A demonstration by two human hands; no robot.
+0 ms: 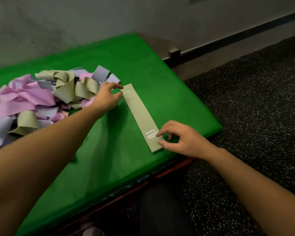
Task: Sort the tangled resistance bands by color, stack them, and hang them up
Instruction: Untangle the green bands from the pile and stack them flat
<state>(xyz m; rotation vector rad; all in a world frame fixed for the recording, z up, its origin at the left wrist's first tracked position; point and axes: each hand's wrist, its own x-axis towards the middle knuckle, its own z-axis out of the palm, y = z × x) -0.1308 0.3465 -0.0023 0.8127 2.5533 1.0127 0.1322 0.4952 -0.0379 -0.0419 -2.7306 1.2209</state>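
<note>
A sage-green resistance band (140,113) lies flat and straight on the green table (143,65), running from the middle toward the near right edge. My left hand (107,97) reaches across and pinches the band's far end between thumb and forefinger. My right hand (179,138) is at the near end, by the white printed label; its forefinger tip is on top and its thumb is against the band's edge. A tangled pile of bands (41,99) in pink, lavender and sage green covers the table's left part.
The table's right edge (218,126) drops to a dark speckled floor (254,108). A grey wall with a dark baseboard (228,40) runs behind. A dark-clothed knee (160,210) shows below the table's front edge.
</note>
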